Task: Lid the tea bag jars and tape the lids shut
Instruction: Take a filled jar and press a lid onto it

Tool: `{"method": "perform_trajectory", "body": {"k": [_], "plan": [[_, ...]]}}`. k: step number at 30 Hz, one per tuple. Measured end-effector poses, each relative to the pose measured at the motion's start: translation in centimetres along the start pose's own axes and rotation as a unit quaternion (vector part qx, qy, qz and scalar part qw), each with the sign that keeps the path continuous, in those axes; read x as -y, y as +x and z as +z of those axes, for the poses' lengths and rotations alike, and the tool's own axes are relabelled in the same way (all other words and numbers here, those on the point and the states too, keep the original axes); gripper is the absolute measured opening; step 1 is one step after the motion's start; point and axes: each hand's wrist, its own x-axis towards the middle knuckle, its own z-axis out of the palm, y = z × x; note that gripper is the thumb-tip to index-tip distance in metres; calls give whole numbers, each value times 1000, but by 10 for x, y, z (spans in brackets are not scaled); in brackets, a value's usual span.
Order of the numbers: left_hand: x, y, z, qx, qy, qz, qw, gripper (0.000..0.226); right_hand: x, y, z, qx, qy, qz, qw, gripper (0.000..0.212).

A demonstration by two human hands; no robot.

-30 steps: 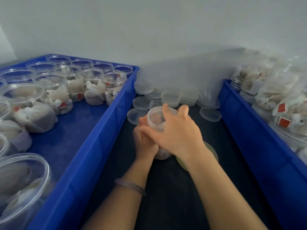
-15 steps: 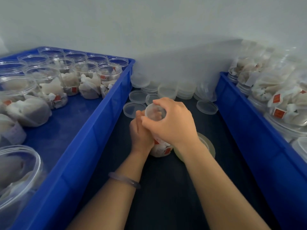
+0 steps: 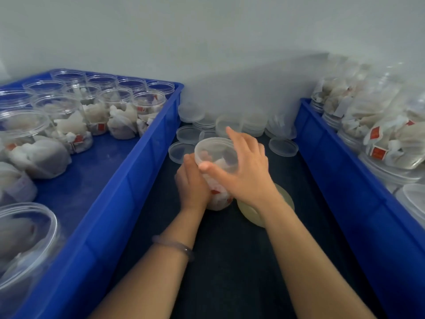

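A clear jar of tea bags point(image 3: 218, 196) stands on the dark surface between two blue crates, with a clear lid point(image 3: 215, 150) on top. My left hand point(image 3: 192, 187) grips the jar's body from the left. My right hand point(image 3: 243, 171) is over the lid's right side with fingers spread and fairly straight; its thumb touches the lid's near edge. A roll of clear tape point(image 3: 276, 203) lies flat just right of the jar, partly under my right wrist.
The left blue crate point(image 3: 128, 194) holds several open jars of tea bags point(image 3: 147, 107). Lidded jars lie stacked in the right blue crate point(image 3: 345, 180). Loose lids point(image 3: 283, 146) and stacks of lids point(image 3: 253, 125) sit by the back wall.
My right hand, curled round the lid half a second ago, has spread its fingers. My left hand keeps its grip on the jar. The view has shifted slightly.
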Motion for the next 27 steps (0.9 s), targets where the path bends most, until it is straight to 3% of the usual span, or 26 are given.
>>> {"method": "perform_trajectory", "body": {"k": [2, 5, 8, 10, 12, 15, 17, 19, 22, 27], "plan": [[-1, 1, 0, 5, -48, -40, 998, 40, -28, -15, -15, 30, 94, 119, 988, 93], [-1, 0, -6, 36, 15, -20, 999, 38, -65, -45, -35, 163, 33, 169, 972, 74], [-4, -9, -18, -66, 90, 144, 983, 25, -75, -58, -34, 273, -59, 118, 953, 48], [-16, -19, -22, -38, 70, 280, 957, 12, -73, -56, -30, 252, -70, 108, 959, 35], [-22, -32, -23, 70, 74, 365, 925, 19, -68, -57, -30, 199, -16, 114, 973, 24], [-24, -49, -24, 226, 158, 294, 915, 33, -60, -63, -34, 132, 145, 127, 972, 21], [-18, -54, -24, 287, 196, 237, 907, 53, -55, -66, -35, 122, 216, 104, 963, 23], [-16, -55, -23, 321, 179, 228, 901, 60, -54, -68, -35, 130, 228, 78, 962, 33], [-18, -53, -22, 298, 150, 253, 908, 56, -52, -70, -32, 129, 215, 55, 966, 51], [-17, -53, -21, 178, 131, 339, 914, 31, -47, -71, -20, 65, 249, 51, 965, 52]]}}
